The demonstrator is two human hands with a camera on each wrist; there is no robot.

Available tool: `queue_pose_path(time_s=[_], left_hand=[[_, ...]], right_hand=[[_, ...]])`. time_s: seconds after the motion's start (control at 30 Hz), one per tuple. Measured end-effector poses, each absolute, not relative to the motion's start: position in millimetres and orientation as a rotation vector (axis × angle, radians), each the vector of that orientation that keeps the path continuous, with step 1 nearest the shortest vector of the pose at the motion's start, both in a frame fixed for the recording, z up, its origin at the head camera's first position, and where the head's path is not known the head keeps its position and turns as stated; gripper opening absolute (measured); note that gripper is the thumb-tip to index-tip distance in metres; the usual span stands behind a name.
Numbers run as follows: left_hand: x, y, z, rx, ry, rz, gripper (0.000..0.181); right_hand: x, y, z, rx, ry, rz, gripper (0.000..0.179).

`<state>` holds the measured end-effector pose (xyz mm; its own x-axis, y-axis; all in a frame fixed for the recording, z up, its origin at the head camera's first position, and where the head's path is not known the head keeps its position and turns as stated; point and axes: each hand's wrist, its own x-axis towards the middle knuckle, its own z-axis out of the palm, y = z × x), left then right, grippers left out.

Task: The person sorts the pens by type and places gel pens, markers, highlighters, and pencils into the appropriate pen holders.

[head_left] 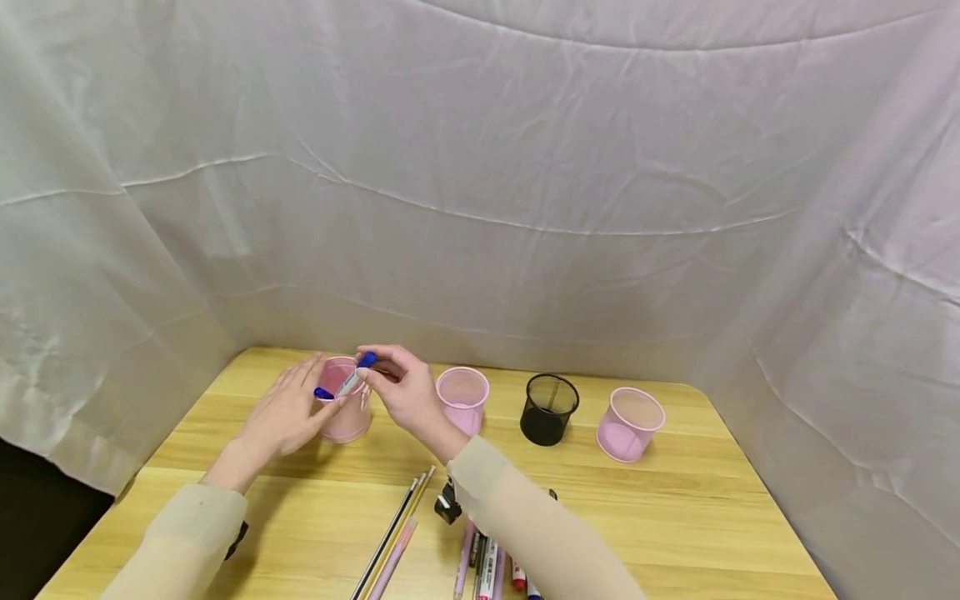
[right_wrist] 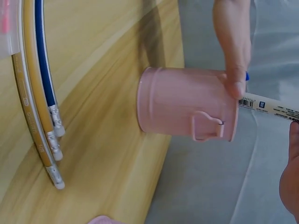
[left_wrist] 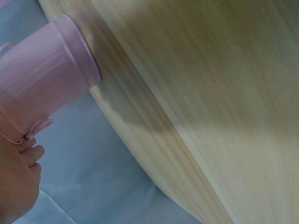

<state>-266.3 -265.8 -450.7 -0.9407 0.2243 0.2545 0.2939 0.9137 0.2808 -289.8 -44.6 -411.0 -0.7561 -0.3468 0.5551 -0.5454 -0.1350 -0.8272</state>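
A small pink pail [head_left: 347, 425] with side handles stands upright at the table's back left. My left hand [head_left: 285, 412] holds it at the rim, thumb across the near side and fingers along the left side. Over the mouth, my right hand [head_left: 408, 387] pinches a white-barrelled marker [right_wrist: 271, 108] by its blue end; it slants down to the rim beside the left thumb. Another blue piece [head_left: 324, 393] shows at the rim by the left hand. In the left wrist view the pail [left_wrist: 46, 65] appears sideways, its base on the wood.
To the right stand a pink mesh cup [head_left: 462, 392], a black mesh cup [head_left: 550, 408] and another pink mesh cup [head_left: 630, 423]. Pencils [head_left: 393, 529] lie in front, with a pink pen [head_left: 393, 558] beside them. Several markers and pens [head_left: 487, 567] lie under the right forearm.
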Motion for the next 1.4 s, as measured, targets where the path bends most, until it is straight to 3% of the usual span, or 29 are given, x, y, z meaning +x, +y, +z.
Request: queue_pose_path(time_s=[0.53,1.0,1.4], left_hand=[[-265.0,-265.7,-449.8,-0.401,-2.854,-0.451,0.09],[-265.6,-264.8,-451.4,-0.392,-2.878,-0.412,0.089],[-266.3,-265.9,-451.9,-0.412,-2.874,-0.448,0.09]], right_hand=[[-291.9,-62.0,-432.7,0.924,-2.233,1.883,0.031],[-290.0,-62.6,-440.1,1.055,-2.357,1.621,0.033],[-285.3,-55.7,-436.2,1.063,-2.336,1.689,0.035]])
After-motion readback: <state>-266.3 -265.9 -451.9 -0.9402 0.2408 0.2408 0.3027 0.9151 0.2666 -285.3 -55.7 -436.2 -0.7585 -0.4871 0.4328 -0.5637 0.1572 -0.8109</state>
